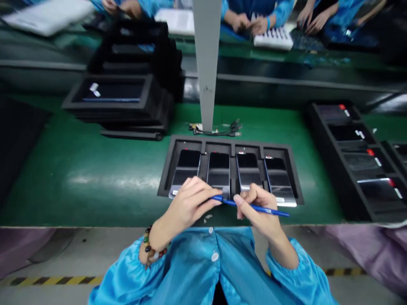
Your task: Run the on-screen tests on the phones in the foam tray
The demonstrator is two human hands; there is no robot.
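A slim blue pen (270, 210) lies level across the front of a black foam tray (300, 199). My left hand (192, 199) pinches the pen's blue cap end between thumb and fingers. My right hand (259, 207) is closed round the pen's body, its far end sticking out to the right. Below both hands are several dark phones with clear film, one in each tray slot. The leftmost phone (187, 163) and the rightmost phone (278, 173) flank the two between them. My hands partly cover the phones' lower ends.
Black foam trays (152, 101) with a phone on top are stacked at the back left. Another phone-filled tray (327, 169) stands on the right. A grey post (206, 63) rises behind my tray, with short black cables (219, 133) at its foot. Co-workers' hands (251, 23) are across the bench.
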